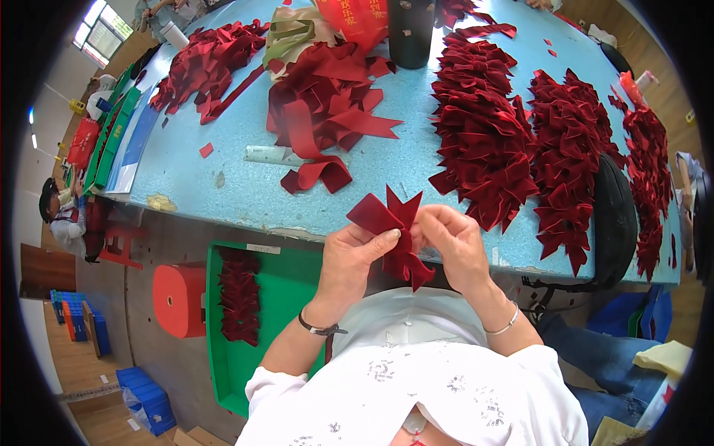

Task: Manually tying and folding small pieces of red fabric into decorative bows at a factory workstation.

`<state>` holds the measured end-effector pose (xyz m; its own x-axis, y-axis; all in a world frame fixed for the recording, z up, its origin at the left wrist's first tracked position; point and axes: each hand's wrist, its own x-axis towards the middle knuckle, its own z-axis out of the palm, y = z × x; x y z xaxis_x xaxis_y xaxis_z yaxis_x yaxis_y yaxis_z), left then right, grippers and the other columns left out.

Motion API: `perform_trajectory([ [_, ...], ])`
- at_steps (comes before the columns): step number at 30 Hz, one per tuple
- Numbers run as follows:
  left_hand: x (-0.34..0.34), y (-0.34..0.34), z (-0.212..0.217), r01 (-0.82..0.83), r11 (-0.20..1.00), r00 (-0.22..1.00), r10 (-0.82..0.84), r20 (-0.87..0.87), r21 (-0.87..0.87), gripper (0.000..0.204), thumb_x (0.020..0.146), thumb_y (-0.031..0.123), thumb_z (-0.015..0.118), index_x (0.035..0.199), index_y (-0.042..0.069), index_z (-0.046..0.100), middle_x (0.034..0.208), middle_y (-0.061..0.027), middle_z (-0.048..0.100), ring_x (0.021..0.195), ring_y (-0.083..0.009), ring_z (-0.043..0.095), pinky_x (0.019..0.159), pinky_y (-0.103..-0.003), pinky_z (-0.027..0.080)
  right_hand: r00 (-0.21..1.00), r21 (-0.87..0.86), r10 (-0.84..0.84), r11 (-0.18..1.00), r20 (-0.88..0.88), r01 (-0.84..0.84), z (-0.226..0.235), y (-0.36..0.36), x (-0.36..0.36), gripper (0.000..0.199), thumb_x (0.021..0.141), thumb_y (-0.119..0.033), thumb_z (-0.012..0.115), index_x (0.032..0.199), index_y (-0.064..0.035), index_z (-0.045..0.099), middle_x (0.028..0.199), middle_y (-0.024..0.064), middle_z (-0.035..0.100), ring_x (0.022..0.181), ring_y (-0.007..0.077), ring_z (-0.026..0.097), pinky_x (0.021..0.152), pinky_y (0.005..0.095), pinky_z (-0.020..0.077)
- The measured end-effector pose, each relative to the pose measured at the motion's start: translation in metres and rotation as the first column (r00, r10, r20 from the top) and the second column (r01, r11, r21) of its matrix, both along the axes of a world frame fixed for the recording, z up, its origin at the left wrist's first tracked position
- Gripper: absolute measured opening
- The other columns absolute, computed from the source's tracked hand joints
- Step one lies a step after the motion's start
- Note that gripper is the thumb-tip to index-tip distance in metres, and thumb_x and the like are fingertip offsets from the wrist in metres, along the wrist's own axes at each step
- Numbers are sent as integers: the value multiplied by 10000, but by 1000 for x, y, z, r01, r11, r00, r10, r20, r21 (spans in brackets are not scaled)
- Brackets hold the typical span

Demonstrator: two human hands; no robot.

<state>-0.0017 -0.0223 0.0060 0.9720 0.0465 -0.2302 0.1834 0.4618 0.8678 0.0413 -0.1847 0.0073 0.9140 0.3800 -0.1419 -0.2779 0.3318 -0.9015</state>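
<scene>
Two hands on one piece from my feed: left hand (355,256) and right hand (451,241) both pinched shut on a dark red velvet bow (393,223), held in the air just off the near edge of the blue table (223,175). Left thumb and fingertips clamp the bow's left loop and centre; right fingers close on its right side. Bow tails hang down between the wrists, notched ends stick up (centre knot hidden by fingers).

Relative to the table:
- right half of top: two big heaps of finished bows (483,126), more along the far right edge
- middle of top: loose red ribbon strips (327,104), a clear ruler-like strip (271,154) just left of them
- far side: tall black cylinder (410,30), upright
- far left of top: another ribbon pile (208,67)
- below the near edge, left of my left hand: green tray (290,297) with a row of red bows in it, orange stool (178,297) beside it

Bracelet on each wrist.
</scene>
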Motion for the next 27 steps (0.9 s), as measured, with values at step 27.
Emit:
perform_trajectory([
  [27, 9, 6, 8, 37, 999, 999, -37, -4, 19, 197, 801, 27, 689, 960, -50, 602, 868, -53, 632, 795, -90, 583, 727, -212, 477, 996, -63, 39, 997, 81, -34, 2, -1, -7, 123, 841, -52, 647, 935, 27, 640, 789, 28, 638, 709, 70, 563, 623, 188, 451],
])
